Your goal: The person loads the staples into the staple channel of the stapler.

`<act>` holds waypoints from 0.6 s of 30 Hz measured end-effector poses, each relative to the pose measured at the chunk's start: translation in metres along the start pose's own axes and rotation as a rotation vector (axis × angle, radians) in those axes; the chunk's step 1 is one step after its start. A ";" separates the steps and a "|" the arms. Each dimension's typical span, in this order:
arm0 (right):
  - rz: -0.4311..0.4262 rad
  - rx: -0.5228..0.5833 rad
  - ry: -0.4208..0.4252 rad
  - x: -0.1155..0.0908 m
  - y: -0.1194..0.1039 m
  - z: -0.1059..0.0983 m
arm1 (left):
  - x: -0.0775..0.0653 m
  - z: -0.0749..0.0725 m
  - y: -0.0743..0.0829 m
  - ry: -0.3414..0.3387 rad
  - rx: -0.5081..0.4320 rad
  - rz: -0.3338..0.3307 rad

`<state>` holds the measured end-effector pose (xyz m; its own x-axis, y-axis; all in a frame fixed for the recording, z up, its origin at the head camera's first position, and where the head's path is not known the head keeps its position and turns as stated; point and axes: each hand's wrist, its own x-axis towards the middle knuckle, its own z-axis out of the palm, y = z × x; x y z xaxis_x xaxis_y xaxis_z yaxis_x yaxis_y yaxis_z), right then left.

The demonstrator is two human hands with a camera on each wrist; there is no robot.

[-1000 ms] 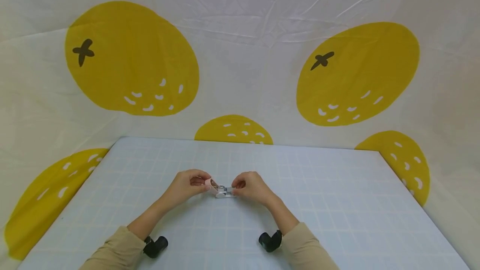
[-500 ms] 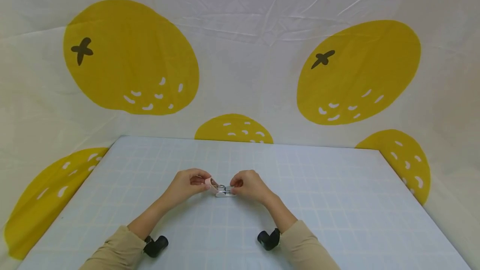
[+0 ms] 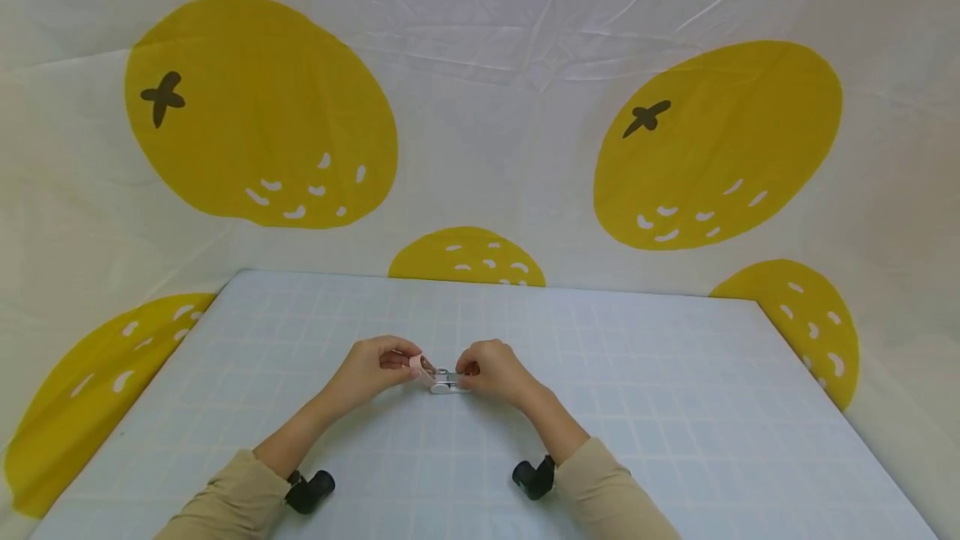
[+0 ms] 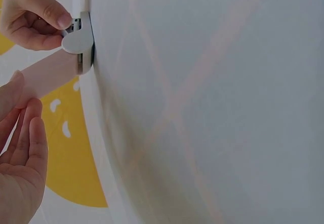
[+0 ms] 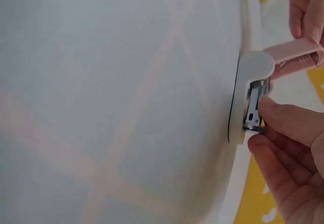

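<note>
A small stapler with a white base [image 3: 444, 388] stands on the table near the middle of the head view. Its pink top arm [image 4: 53, 73] is swung up and back, baring the metal staple magazine [image 5: 254, 107]. The left hand [image 3: 375, 367] pinches the raised pink arm between thumb and fingers. On the other side, the right hand [image 3: 495, 369] has its thumb and forefinger at the magazine's free end, pinching it. In the right wrist view the thumb [image 5: 283, 117] lies along the metal and hides part of it.
The table [image 3: 637, 423] wears a pale blue cloth with a light grid. Behind it hangs a white curtain [image 3: 495, 148] printed with yellow fruit. Black wrist cameras sit on the left wrist [image 3: 311, 492] and right wrist [image 3: 534, 479].
The right hand has shifted slightly left along the stapler, toward its hinge. The left hand and the raised pink arm have stayed almost still.
</note>
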<state>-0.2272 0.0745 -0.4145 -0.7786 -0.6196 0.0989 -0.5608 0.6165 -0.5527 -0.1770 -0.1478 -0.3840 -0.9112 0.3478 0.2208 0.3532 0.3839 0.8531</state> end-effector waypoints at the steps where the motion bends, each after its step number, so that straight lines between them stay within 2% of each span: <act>1: -0.004 -0.002 -0.001 0.000 0.000 0.000 | 0.000 0.000 0.000 0.000 0.001 0.001; 10: 0.008 0.042 -0.013 -0.001 0.000 -0.001 | 0.002 0.002 -0.007 -0.002 0.019 -0.013; 18: 0.052 0.119 -0.011 -0.002 0.003 -0.001 | 0.007 0.004 -0.039 -0.011 -0.015 0.004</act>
<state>-0.2275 0.0785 -0.4153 -0.8024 -0.5939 0.0584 -0.4817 0.5868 -0.6509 -0.1958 -0.1572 -0.4176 -0.9075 0.3586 0.2186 0.3533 0.3702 0.8592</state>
